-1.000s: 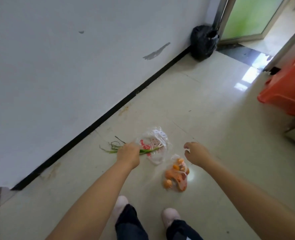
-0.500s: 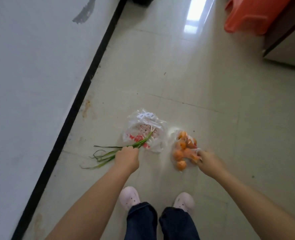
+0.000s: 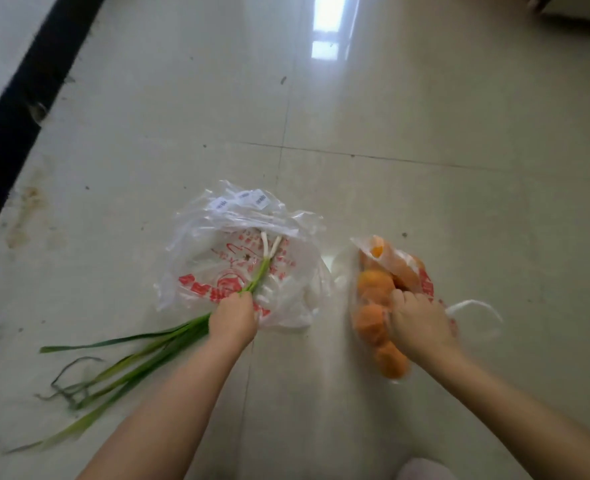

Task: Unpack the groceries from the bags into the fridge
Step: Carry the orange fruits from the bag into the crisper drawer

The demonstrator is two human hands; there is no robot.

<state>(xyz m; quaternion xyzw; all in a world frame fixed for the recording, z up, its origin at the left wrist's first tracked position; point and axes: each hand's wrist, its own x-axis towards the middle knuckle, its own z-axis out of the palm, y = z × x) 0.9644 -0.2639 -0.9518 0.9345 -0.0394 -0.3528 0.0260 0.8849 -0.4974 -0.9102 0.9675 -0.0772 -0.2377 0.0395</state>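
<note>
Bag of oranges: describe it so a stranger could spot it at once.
On the pale tiled floor lie two plastic bags. The bag of oranges is the right one, gripped by the right hand. Unlike the crumpled bag beside it, it bulges with round orange fruit.

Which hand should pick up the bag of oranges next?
The right hand, probably. It already grips the bag of oranges on the floor. The left hand is busy holding the green onions beside the clear printed bag.
</note>
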